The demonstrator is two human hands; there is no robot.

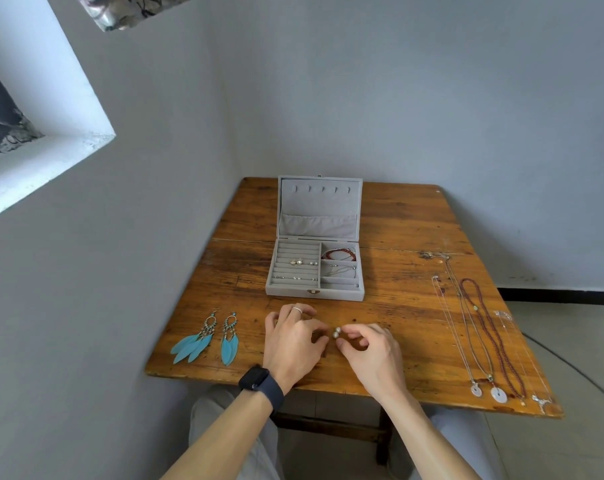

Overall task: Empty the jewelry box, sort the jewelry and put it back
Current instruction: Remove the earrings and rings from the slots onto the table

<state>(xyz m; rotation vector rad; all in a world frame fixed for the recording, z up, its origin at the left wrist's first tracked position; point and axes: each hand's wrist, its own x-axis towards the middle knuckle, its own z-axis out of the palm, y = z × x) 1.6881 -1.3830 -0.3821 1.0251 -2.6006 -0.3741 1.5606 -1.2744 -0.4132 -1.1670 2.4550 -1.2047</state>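
Note:
The grey jewelry box [314,296] stands open at the table's middle, lid upright. Small studs [298,262] sit in its ring rolls. A red bracelet [338,254] and a thin chain [342,270] lie in its right compartments. Two blue feather earrings [210,341] lie front left. Several necklaces [484,341] are stretched out on the right. Just in front of the box, my right hand [373,351] pinches a pair of pearl earrings [336,332] above the wood. My left hand [292,341], curled with a ring on one finger, rests beside them; whether it holds anything is hidden.
The worn wooden table [397,237] stands in a room corner, with grey walls behind and to the left. A window recess [51,133] is at upper left. Tiled floor [570,341] lies to the right of the table. My knees are under the front edge.

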